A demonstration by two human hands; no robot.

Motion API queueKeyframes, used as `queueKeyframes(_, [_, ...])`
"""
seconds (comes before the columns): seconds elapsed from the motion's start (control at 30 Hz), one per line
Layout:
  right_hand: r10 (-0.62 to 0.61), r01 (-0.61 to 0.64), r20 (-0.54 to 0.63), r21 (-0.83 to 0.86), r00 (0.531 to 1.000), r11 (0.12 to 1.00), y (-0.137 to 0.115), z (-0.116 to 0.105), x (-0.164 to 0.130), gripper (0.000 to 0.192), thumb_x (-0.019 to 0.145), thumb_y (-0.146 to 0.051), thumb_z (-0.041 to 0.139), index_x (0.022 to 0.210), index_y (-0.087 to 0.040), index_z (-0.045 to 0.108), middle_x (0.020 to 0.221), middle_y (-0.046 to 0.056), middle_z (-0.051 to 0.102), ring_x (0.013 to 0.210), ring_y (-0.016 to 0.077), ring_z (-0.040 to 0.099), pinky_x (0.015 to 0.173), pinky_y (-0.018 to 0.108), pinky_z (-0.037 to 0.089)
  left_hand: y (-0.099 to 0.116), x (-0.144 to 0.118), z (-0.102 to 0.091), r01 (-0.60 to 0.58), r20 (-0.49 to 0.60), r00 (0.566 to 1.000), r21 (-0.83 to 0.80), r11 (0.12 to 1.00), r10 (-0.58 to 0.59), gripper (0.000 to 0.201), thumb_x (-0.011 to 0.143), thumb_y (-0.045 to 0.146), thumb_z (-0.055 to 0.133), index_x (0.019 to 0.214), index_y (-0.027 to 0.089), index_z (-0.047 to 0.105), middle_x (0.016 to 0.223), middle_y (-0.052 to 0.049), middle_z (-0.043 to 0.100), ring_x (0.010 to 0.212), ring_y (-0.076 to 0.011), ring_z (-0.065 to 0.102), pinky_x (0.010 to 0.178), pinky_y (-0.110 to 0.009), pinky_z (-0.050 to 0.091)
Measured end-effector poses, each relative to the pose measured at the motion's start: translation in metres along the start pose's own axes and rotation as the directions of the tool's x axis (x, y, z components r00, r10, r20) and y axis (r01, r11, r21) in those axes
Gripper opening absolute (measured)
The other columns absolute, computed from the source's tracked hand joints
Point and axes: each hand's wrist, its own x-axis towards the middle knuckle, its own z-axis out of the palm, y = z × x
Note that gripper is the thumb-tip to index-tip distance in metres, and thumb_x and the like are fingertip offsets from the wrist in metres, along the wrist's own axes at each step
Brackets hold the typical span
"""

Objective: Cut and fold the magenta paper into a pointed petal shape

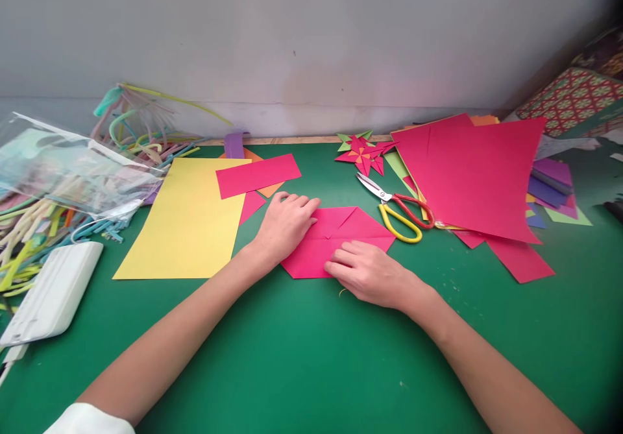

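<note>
A pink folded paper lies flat on the green table in the middle. My left hand presses its fingers down on the paper's upper left corner. My right hand rests palm down on the paper's lower right part, fingers pointing left along a fold. Both hands lie flat on the sheet and neither lifts it.
Scissors with red and yellow handles lie just right of the paper. A yellow sheet, a pink strip, a pink paper star, a stack of coloured sheets, a white device and a bag of pipe cleaners surround it.
</note>
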Motion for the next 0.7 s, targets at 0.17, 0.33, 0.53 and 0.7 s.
queueKeyframes(0.17, [0.085,-0.064,-0.189,0.115,0.978,0.991,0.009,-0.007,-0.007,0.028,0.104,-0.012,0.044,0.113,-0.02,0.07,0.103,0.013,0.074,0.092,0.0265,0.064,0.082,0.041,0.049,-0.016,0.001,-0.004,0.038,0.113,0.994,-0.249,0.968,-0.01,0.018,0.095,0.028,0.065,0.112,0.024,0.07,0.099,-0.006,0.073,0.094,-0.0278,0.065,0.08,-0.039,0.044])
queueKeyframes(0.33, [0.323,-0.212,-0.525,0.262,0.787,0.941,0.014,-0.013,-0.014,0.029,0.103,-0.015,0.053,0.122,-0.028,0.07,0.107,0.009,0.074,0.098,0.0269,0.069,0.089,0.044,0.055,-0.036,-0.003,-0.012,0.153,0.25,0.968,-0.633,0.759,0.014,0.019,0.095,0.038,0.063,0.086,0.022,0.064,0.083,-0.002,0.065,0.076,-0.0206,0.059,0.066,-0.032,0.043])
queueKeyframes(0.53, [0.746,-0.454,-0.591,0.598,0.307,0.661,0.019,-0.008,-0.011,0.022,0.105,-0.035,0.058,0.124,-0.027,0.065,0.118,0.011,0.064,0.105,0.0273,0.064,0.091,0.044,0.055,-0.026,-0.006,-0.009,0.249,0.192,0.934,-0.955,0.163,-0.302,0.03,0.09,0.045,0.075,0.096,0.021,0.059,0.1,-0.003,0.069,0.092,-0.0203,0.066,0.079,-0.03,0.052])
queueKeyframes(0.7, [0.941,-0.326,-0.214,0.898,0.262,0.296,0.029,0.02,-0.001,0.048,0.098,-0.055,0.063,0.134,-0.027,0.05,0.139,0.014,0.057,0.12,0.0272,0.062,0.093,0.043,0.058,0.003,-0.01,0.011,0.145,0.148,0.906,-0.989,-0.038,-0.396,0.03,0.091,0.043,0.077,0.102,0.021,0.06,0.107,-0.004,0.071,0.099,-0.0202,0.068,0.088,-0.031,0.054])
